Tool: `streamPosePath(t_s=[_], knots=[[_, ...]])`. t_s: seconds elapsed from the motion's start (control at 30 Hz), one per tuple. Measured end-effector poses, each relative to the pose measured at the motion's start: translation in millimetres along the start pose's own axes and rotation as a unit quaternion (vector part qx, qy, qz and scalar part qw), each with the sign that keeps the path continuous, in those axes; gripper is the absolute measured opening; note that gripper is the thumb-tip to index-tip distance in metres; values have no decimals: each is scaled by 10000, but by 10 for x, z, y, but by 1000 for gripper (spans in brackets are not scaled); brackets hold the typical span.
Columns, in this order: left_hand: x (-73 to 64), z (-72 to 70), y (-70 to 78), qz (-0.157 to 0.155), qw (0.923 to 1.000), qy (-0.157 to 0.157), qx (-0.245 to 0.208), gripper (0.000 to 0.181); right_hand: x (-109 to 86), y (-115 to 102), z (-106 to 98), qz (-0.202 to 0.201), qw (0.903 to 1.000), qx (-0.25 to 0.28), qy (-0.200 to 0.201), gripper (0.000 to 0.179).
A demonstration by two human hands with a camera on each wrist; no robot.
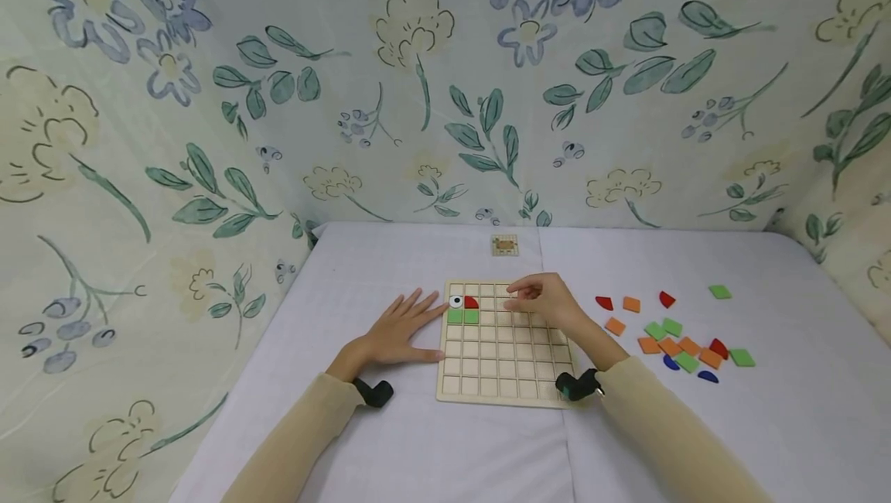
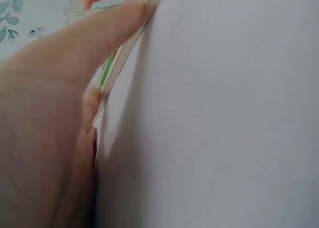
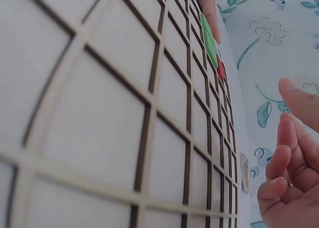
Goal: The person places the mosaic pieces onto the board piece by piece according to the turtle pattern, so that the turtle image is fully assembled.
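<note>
A wooden grid board (image 1: 506, 370) lies on the table. In its far left cells are a white tile with a black dot (image 1: 455, 302), a red quarter-round tile (image 1: 472, 302) and two green square tiles (image 1: 462, 316). My left hand (image 1: 400, 335) lies flat with spread fingers, thumb and a fingertip touching the board's left edge; the left wrist view shows the thumb (image 2: 107, 34) on that edge. Over the far right of the board hovers my right hand (image 1: 544, 300). The right wrist view shows its fingers (image 3: 286, 158) loosely bent, thumb and forefinger apart, with nothing between them.
Loose green, orange, red and blue tiles (image 1: 670, 346) are scattered right of the board, some overlapping. A small patterned card (image 1: 505, 245) lies beyond the board's far edge. White cloth (image 1: 390, 441) covers the table; a flowered curtain (image 1: 445, 85) hangs behind.
</note>
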State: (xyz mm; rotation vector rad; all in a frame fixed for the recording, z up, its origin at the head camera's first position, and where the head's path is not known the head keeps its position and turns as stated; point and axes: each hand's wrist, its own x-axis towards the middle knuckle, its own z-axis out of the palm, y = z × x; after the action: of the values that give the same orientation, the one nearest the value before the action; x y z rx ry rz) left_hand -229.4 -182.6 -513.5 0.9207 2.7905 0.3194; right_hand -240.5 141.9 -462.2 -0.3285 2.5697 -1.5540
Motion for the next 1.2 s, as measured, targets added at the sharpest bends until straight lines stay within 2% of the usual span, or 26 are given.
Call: streamPosePath(t_s=[0.33,0.63,0.87,1.2], knots=[[-5,12,0,32,10000,20,-39,97,-144,216,-528,267,9978,-369,480,36],[2,22,-7,-9,10000,65,-62,96,-287,420,-925,721,9919,-666,809,45],[2,15,4,-18,10000,40,-66,96,-385,606,-1097,1026,9849,-1005,965,45],[2,16,-2,-28,10000,8,-57,97,-421,755,-1167,1034,9832,-1247,836,48]])
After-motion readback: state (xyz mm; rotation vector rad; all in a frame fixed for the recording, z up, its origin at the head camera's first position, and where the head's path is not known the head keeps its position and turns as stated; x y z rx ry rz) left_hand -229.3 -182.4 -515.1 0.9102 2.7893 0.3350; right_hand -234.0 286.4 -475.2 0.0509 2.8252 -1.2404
